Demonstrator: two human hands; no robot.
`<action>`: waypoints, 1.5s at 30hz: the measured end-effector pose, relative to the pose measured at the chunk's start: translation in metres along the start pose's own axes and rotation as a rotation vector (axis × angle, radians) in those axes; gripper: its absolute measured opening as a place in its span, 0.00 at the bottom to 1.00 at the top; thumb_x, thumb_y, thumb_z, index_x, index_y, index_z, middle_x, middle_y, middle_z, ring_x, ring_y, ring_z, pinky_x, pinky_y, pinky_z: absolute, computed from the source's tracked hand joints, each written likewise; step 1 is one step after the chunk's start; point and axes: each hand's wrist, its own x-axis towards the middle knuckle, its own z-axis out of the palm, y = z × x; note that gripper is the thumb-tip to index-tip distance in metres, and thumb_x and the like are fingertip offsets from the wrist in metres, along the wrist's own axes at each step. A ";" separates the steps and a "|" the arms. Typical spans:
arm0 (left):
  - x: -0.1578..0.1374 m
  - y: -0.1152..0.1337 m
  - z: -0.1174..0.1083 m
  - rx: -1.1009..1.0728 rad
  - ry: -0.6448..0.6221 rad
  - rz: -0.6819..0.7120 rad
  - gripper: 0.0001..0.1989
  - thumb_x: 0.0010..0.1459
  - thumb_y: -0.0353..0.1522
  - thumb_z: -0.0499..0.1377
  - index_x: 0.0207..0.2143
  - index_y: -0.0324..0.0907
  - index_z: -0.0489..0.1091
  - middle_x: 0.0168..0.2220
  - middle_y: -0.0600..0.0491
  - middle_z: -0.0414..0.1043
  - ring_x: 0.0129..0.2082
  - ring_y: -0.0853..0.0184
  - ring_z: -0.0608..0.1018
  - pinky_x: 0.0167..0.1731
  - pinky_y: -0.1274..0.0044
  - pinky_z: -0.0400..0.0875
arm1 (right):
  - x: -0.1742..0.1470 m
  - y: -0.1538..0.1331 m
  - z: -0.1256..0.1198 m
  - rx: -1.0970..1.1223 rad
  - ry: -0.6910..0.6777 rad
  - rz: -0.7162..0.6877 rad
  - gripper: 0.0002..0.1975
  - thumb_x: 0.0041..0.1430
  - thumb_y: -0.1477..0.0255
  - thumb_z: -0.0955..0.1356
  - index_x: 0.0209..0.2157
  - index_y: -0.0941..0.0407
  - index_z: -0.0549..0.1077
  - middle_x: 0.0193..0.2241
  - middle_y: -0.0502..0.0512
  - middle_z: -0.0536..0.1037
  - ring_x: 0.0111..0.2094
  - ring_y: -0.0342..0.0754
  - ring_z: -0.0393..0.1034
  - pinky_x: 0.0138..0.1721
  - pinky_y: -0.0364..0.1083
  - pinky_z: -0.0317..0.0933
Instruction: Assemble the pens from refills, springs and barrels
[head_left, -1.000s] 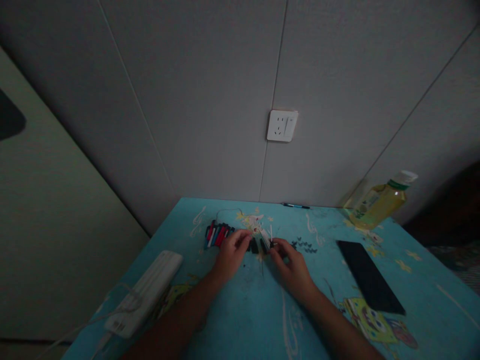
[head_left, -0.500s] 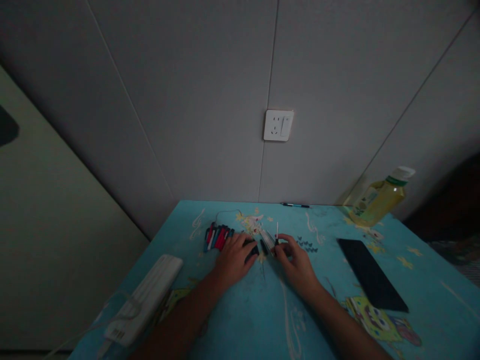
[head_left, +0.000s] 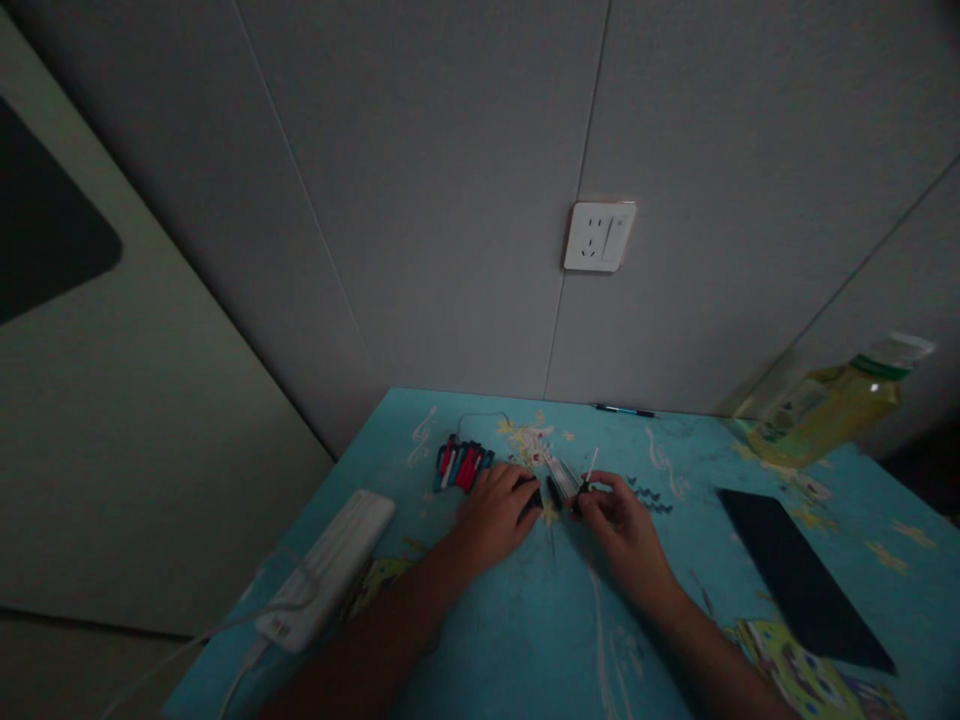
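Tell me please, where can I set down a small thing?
Two patches of the table look bare, print aside: between the forearms, and right of the dark slab. Crowded: around the left hand and right hand, with coloured sticks, thin rods and a dark piece.

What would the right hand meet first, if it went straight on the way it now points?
Probably the thin pale sticks lying on the table, just ahead of the right hand and the dark piece it holds; depth is unclear, so they may be touching.
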 end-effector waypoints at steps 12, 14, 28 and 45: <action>0.006 -0.049 -0.021 0.219 0.148 -0.261 0.09 0.61 0.31 0.55 0.40 0.42 0.73 0.38 0.46 0.70 0.42 0.57 0.70 0.43 0.65 0.63 | -0.003 -0.001 0.001 -0.304 0.002 -0.080 0.15 0.63 0.64 0.63 0.50 0.55 0.67 0.31 0.53 0.79 0.31 0.49 0.74 0.32 0.44 0.66; 0.004 -0.053 -0.017 0.223 0.128 -0.284 0.08 0.59 0.32 0.56 0.38 0.42 0.74 0.38 0.46 0.70 0.42 0.56 0.71 0.43 0.65 0.64 | -0.004 -0.002 0.002 -0.332 -0.009 -0.100 0.15 0.64 0.65 0.63 0.50 0.54 0.67 0.31 0.53 0.79 0.31 0.49 0.74 0.32 0.45 0.66; 0.004 -0.044 -0.010 0.069 0.201 -0.283 0.07 0.63 0.31 0.53 0.36 0.41 0.71 0.38 0.47 0.72 0.41 0.58 0.73 0.47 0.65 0.63 | -0.010 -0.007 0.004 -0.434 -0.081 -0.186 0.15 0.65 0.67 0.62 0.51 0.53 0.68 0.32 0.55 0.79 0.31 0.49 0.74 0.32 0.45 0.67; 0.016 -0.012 -0.010 -1.521 0.478 -0.482 0.26 0.58 0.38 0.62 0.57 0.48 0.60 0.37 0.53 0.74 0.22 0.75 0.71 0.23 0.80 0.64 | -0.013 -0.010 0.005 -0.590 -0.248 -0.273 0.15 0.63 0.70 0.62 0.51 0.53 0.69 0.30 0.52 0.77 0.31 0.48 0.72 0.36 0.45 0.65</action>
